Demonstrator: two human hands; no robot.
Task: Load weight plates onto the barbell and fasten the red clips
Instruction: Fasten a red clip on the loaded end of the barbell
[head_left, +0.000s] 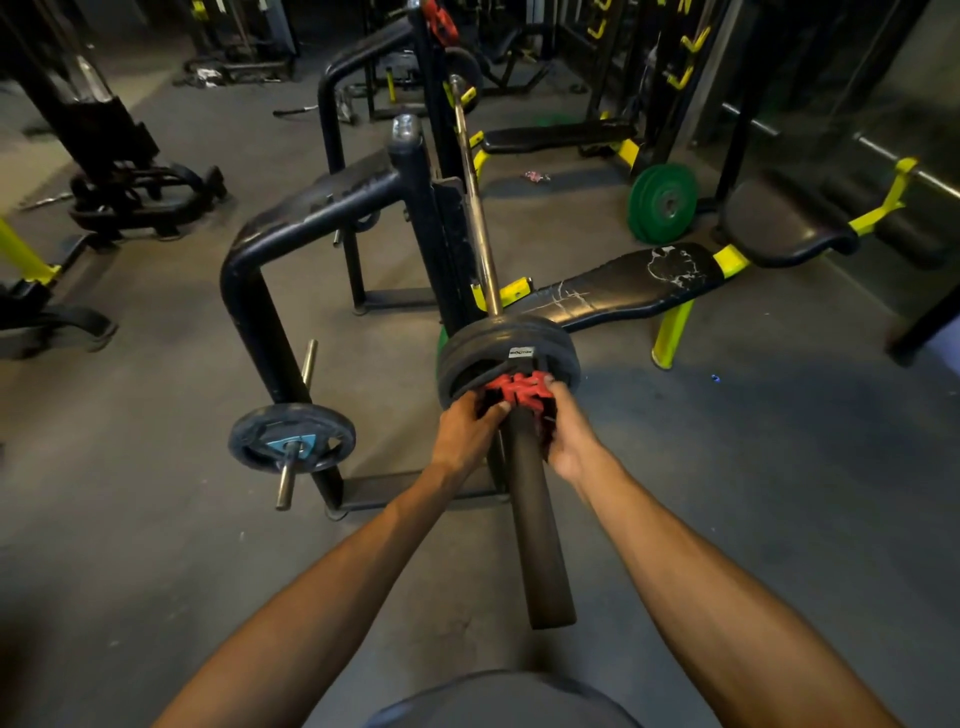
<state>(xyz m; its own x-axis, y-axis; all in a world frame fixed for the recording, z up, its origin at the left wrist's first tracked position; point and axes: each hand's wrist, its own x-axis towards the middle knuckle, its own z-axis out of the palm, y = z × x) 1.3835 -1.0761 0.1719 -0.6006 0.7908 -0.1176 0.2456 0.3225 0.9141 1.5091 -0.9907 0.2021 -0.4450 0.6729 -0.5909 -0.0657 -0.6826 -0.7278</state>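
Both hands, left hand (466, 432) and right hand (570, 441), gripped red plastic clip (519, 388), fingers curled round it. Clip sat on dark steel barbell (537, 519) sleeve, against black rubber weight plates (488, 338), loaded. Locking likely unfinished; far end unclear.

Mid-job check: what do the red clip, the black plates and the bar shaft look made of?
Red clip: probably moulded plastic, matte, with ribbed edges. Black plates: likely rubber-coated, with a dull finish and rounded rims. Bar shaft: bare steel by its look, with a bright reflective sheen.
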